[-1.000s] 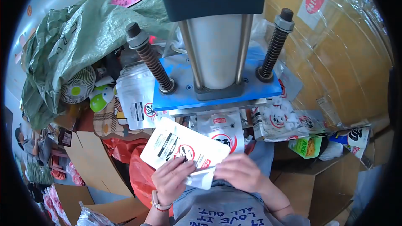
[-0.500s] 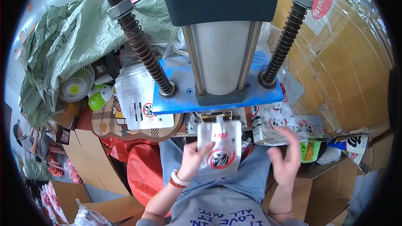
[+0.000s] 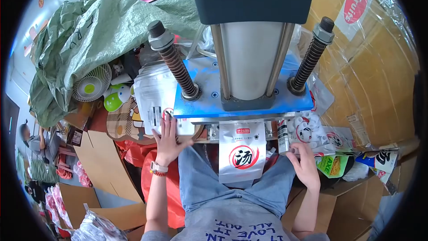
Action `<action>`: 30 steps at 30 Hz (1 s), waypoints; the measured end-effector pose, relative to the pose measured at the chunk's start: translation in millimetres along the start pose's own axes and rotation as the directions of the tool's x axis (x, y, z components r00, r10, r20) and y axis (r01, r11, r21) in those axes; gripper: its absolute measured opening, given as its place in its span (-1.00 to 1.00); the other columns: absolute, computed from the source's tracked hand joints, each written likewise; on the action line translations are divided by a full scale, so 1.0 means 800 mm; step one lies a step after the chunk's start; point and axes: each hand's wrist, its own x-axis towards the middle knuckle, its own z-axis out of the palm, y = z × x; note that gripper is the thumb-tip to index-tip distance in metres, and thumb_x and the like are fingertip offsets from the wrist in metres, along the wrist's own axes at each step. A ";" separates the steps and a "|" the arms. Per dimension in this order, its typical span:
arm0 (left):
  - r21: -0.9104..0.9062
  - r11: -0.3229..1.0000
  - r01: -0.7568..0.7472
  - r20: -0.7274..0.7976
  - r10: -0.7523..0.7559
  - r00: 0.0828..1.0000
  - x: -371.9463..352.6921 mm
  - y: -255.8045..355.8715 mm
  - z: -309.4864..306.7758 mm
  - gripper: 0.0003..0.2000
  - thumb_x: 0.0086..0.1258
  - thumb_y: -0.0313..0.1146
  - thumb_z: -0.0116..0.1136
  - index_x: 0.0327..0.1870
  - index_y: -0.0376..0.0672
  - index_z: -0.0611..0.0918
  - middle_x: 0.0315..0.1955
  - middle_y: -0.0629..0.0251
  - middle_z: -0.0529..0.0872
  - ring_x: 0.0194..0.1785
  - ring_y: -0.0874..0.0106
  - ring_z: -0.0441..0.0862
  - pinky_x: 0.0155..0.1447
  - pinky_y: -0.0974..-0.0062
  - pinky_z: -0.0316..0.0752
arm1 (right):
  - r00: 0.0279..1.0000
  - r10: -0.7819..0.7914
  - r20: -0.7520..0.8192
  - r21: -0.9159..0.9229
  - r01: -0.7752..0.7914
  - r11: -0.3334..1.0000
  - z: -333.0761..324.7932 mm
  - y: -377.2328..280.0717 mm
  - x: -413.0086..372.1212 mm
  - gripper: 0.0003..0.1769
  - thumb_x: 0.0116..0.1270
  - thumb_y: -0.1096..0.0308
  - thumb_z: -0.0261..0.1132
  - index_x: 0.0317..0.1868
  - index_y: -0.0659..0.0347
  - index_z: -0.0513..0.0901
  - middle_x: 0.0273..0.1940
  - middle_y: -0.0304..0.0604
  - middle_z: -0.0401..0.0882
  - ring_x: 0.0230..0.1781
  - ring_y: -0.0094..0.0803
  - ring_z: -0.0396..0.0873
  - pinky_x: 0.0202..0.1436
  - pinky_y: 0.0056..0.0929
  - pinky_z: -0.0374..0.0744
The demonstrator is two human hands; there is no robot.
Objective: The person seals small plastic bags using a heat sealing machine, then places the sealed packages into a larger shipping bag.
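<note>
My left hand (image 3: 168, 145) is open, fingers spread, with its fingertips on the lower edge of a stack of flat silver pouches (image 3: 149, 96). A silver-white pouch (image 3: 243, 151) with a red ring and a black character hangs from the front of the press (image 3: 249, 62), under its blue plate (image 3: 200, 107); neither hand touches it. My right hand (image 3: 306, 167) is at the near edge of an opened pouch holding small white plastic pieces (image 3: 307, 125). Its fingers are bent and the thumb lies close to the index finger. Whatever is between them is too small to make out.
Two spring-loaded bolts (image 3: 178, 69) rise from the plate. A patterned board (image 3: 122, 122) lies under the stack, beside a small fan (image 3: 92, 84). Cardboard boxes (image 3: 100, 163) stand left and right; a large carton (image 3: 356, 76) is behind. People (image 3: 38, 140) are far left.
My left hand has let go of the pouch, which now hangs at the press, and has moved left to the stack. My right hand's fingers have bent beside the opened pouch. The view has shifted.
</note>
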 end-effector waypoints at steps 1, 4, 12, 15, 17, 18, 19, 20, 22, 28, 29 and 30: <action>-0.057 0.995 -0.082 -0.030 0.081 0.996 -0.015 -0.008 0.001 -0.20 0.17 -0.05 0.43 0.44 -0.09 0.37 0.46 0.09 0.31 0.51 0.07 0.23 0.50 -0.11 0.04 | 0.999 0.016 0.034 0.152 -0.021 0.988 -0.004 0.002 0.000 -0.85 0.44 0.41 0.21 -0.04 0.27 0.52 -0.19 -0.06 0.54 -0.18 -0.28 0.56 -0.04 -0.39 0.50; -0.369 0.920 -0.134 -0.166 0.076 0.983 -0.047 -0.020 0.000 -0.69 0.20 -0.48 0.32 0.01 -0.12 0.72 0.02 0.11 0.73 0.11 0.13 0.67 0.19 0.28 0.53 | 0.985 0.101 -0.137 0.532 -0.013 0.847 -0.019 -0.028 -0.010 -0.80 0.46 0.46 0.19 0.04 0.30 0.47 -0.12 -0.12 0.60 -0.18 -0.47 0.55 -0.03 -0.50 0.53; -0.513 0.761 -0.397 -0.407 0.192 0.893 -0.098 0.096 -0.111 -0.59 -0.07 -0.77 0.15 -0.18 -0.17 0.77 -0.21 0.26 0.81 0.02 0.25 0.76 -0.01 0.43 0.70 | 0.768 -0.628 -0.126 0.031 0.636 0.771 0.033 -0.160 -0.010 -0.56 0.22 0.06 0.44 -0.05 0.12 0.50 0.09 -0.12 0.70 0.15 -0.12 0.59 0.27 -0.10 0.41; -0.530 0.629 -0.569 -0.411 0.396 0.821 -0.109 0.105 -0.144 -0.64 -0.03 -0.71 0.20 -0.16 -0.19 0.76 -0.17 0.28 0.81 -0.02 0.29 0.78 -0.09 0.46 0.71 | 0.693 -0.721 0.012 0.029 0.721 0.693 0.021 -0.172 -0.029 -0.55 0.27 -0.02 0.38 0.00 0.06 0.49 0.12 -0.27 0.70 0.35 -0.20 0.47 0.52 0.02 0.06; -0.596 0.496 -0.632 -0.407 0.491 0.770 -0.118 0.110 -0.178 -0.65 0.01 -0.69 0.22 -0.14 -0.17 0.76 -0.15 0.28 0.81 -0.04 0.30 0.79 -0.11 0.49 0.71 | 0.615 -0.788 -0.030 0.020 0.789 0.615 -0.014 -0.188 -0.045 -0.59 0.32 -0.10 0.31 -0.08 0.03 0.53 0.10 -0.31 0.71 0.36 -0.21 0.46 0.55 0.07 -0.04; -0.632 0.456 -0.627 -0.386 0.517 0.764 -0.121 0.112 -0.179 -0.67 0.07 -0.65 0.22 -0.11 -0.18 0.76 -0.15 0.28 0.81 -0.10 0.33 0.80 -0.15 0.49 0.71 | 0.591 -0.805 -0.046 0.080 0.806 0.587 -0.017 -0.183 -0.048 -0.53 0.35 -0.16 0.25 0.00 0.04 0.56 0.06 -0.29 0.73 0.33 -0.20 0.49 0.56 0.09 -0.08; -0.708 0.443 -0.550 -0.300 0.516 0.802 -0.121 0.116 -0.175 -0.67 0.08 -0.64 0.21 -0.09 -0.17 0.76 -0.14 0.28 0.81 -0.14 0.33 0.80 -0.16 0.48 0.71 | 0.680 -0.732 -0.044 0.094 0.732 0.675 -0.016 -0.182 -0.048 -0.47 0.35 -0.16 0.25 0.09 0.07 0.54 0.05 -0.29 0.73 0.33 -0.18 0.49 0.56 0.10 -0.09; -0.775 0.432 -0.462 -0.208 0.515 0.831 -0.120 0.120 -0.167 -0.66 0.09 -0.63 0.21 -0.08 -0.17 0.76 -0.13 0.27 0.81 -0.18 0.33 0.80 -0.17 0.46 0.70 | 0.760 -0.649 -0.039 0.109 0.649 0.753 -0.013 -0.179 -0.046 -0.41 0.35 -0.17 0.24 0.17 0.10 0.52 0.05 -0.29 0.73 0.33 -0.17 0.48 0.55 0.11 -0.09; -0.884 0.452 -0.118 0.097 0.425 0.900 -0.112 0.135 -0.118 -0.82 0.27 -0.49 0.29 -0.12 -0.22 0.78 -0.26 0.24 0.82 -0.28 0.48 0.78 -0.26 0.54 0.63 | 0.896 -0.442 -0.044 0.096 0.444 0.891 0.015 -0.151 -0.024 -0.25 0.32 -0.10 0.29 0.34 0.23 0.39 0.26 -0.13 0.56 0.43 -0.09 0.34 0.55 0.13 -0.07; -0.827 -0.064 0.559 0.537 0.208 0.818 -0.063 0.173 -0.047 -0.83 0.41 -0.38 0.30 -0.18 -0.33 0.75 -0.37 0.37 0.76 -0.32 0.66 0.63 -0.22 0.63 0.55 | 0.927 -0.087 -0.365 0.056 0.115 0.992 -0.034 -0.105 -0.021 -0.47 0.38 0.31 0.30 0.30 0.30 0.44 0.28 0.07 0.44 0.35 0.04 0.35 0.47 -0.03 0.19; -0.809 -0.154 0.567 0.538 0.193 0.820 -0.049 0.175 -0.045 -0.86 0.42 -0.43 0.27 -0.15 -0.33 0.73 -0.32 0.34 0.77 -0.29 0.62 0.68 -0.21 0.60 0.58 | 0.918 -0.055 -0.393 0.033 0.073 0.997 -0.038 -0.095 -0.011 -0.48 0.40 0.29 0.28 0.30 0.30 0.43 0.27 0.08 0.44 0.34 0.06 0.36 0.45 -0.04 0.21; -0.778 -0.191 0.599 0.565 0.204 0.799 -0.035 0.171 -0.029 -0.84 0.42 -0.47 0.24 -0.08 -0.34 0.70 -0.24 0.28 0.78 -0.23 0.53 0.73 -0.14 0.52 0.65 | 0.906 -0.022 -0.422 0.012 0.030 0.999 -0.035 -0.081 0.002 -0.49 0.43 0.27 0.25 0.31 0.31 0.43 0.26 0.09 0.45 0.33 0.08 0.36 0.43 -0.05 0.24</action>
